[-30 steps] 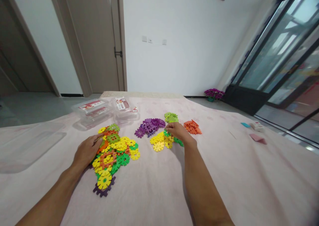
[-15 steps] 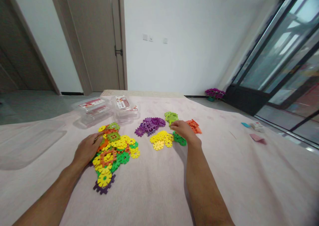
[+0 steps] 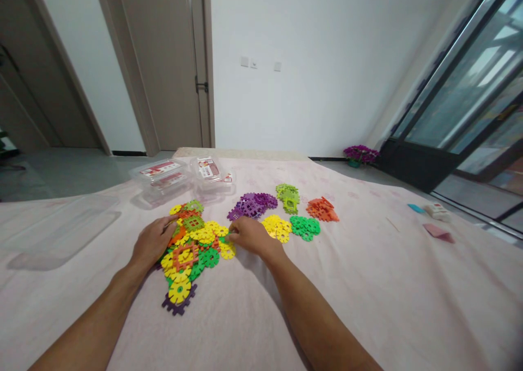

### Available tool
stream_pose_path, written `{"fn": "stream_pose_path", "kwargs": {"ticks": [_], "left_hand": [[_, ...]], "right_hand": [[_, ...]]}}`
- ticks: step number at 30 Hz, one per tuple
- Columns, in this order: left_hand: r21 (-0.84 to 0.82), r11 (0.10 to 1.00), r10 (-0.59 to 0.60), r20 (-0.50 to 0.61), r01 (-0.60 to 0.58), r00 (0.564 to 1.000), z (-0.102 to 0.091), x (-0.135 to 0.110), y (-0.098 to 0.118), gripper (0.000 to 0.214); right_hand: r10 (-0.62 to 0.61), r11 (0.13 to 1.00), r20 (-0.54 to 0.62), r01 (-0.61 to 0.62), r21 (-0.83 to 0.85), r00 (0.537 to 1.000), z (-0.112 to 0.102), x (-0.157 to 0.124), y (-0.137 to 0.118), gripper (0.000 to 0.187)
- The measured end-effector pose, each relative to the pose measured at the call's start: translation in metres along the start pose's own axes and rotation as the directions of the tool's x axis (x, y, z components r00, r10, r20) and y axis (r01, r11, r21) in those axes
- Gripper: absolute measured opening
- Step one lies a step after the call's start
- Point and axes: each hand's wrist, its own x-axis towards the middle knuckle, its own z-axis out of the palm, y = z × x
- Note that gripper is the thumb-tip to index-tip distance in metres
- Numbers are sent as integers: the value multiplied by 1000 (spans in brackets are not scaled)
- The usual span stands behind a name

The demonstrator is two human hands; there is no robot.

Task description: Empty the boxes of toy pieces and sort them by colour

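Observation:
A mixed pile of notched plastic building pieces [image 3: 186, 256], yellow and green discs with orange, lime and purple squares, lies in front of me. My left hand [image 3: 153, 243] rests against its left side, thumb and forefinger slightly apart on the pieces, the other fingers partly hidden. At the pile's right edge, the fingers of my right hand [image 3: 251, 235] pinch what looks like a green disc [image 3: 224, 239] among yellow ones. Sorted by colour beyond lie purple squares [image 3: 250, 205], yellow discs [image 3: 278, 227], green discs [image 3: 305, 227], lime squares [image 3: 289, 198] and orange squares [image 3: 322, 209].
Clear plastic boxes [image 3: 161, 177] with labels stand at the back left. A clear tray or lid [image 3: 61, 232] lies at far left. On the right of the pink cloth [image 3: 359, 284] are a pink piece [image 3: 438, 232], a small white box [image 3: 437, 212] and a blue item [image 3: 415, 208].
My right hand has moved left from the lime heap to the right edge of the mixed pile. My left hand stays against the pile. The view has shifted slightly.

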Motion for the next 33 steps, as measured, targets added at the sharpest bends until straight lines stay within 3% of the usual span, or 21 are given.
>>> {"fn": "stream_pose_path", "kwargs": {"ticks": [5,12,15,18,22,28,33], "left_hand": [[-4,1000,6,-15,-6,1000,0,0,1,57],[8,1000,9,-18,-9,1000,-1,0,1,57],[-12,1000,13,-6,-13,1000,0,0,-1,58],[-36,999,12,3,-12,1000,0,1,-2,58],[-41,999,-15,8,15,1000,0,0,0,58],[-47,999,-21,10,21,1000,-3,-2,4,57],[-28,999,-17,-2,17,1000,-1,-2,2,57]], "right_hand": [[57,998,-95,-54,27,994,22,3,-2,37],[71,981,-136,-44,189,988,29,9,-1,29],[26,971,-165,15,238,986,18,9,0,15],[-10,963,-196,62,262,981,-3,7,10,14],[68,981,-224,-24,194,972,-38,0,46,19],[373,926,-349,-371,77,860,-74,-27,111,20],[588,786,-379,-615,61,714,-90,-53,137,26]]}}
